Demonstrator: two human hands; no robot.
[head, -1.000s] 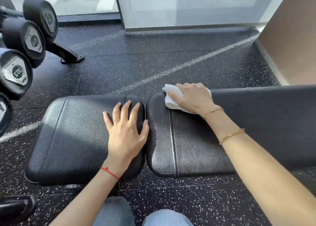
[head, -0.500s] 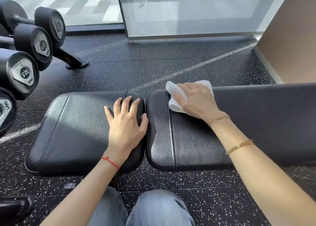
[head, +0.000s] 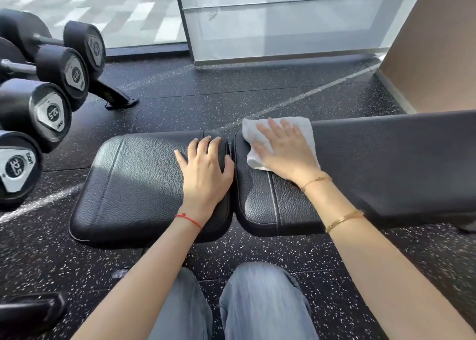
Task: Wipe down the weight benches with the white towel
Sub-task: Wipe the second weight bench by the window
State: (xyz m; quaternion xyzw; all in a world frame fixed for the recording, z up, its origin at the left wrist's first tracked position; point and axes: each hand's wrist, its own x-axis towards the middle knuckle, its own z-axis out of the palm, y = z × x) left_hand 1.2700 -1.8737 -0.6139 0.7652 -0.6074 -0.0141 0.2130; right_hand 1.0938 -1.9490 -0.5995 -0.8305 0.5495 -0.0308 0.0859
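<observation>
- Pressing white towel [head: 279,131] flat with right hand [head: 283,154], fingers [head: 273,129] straight, at back pad's [head: 386,164] far edge beside seat gap.
- Resting left hand [head: 206,174] on seat pad [head: 134,185], fingers spread, gripping nothing.

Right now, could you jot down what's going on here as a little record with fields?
Place: gym floor, black speckled rubber
Bench: black padded weight bench, seat pad and back pad
Right hand: fingers spread flat, pressing the white towel onto the back pad's far edge
Left hand: resting flat on the seat pad near the gap
Nearby: dumbbells racked at left
</observation>
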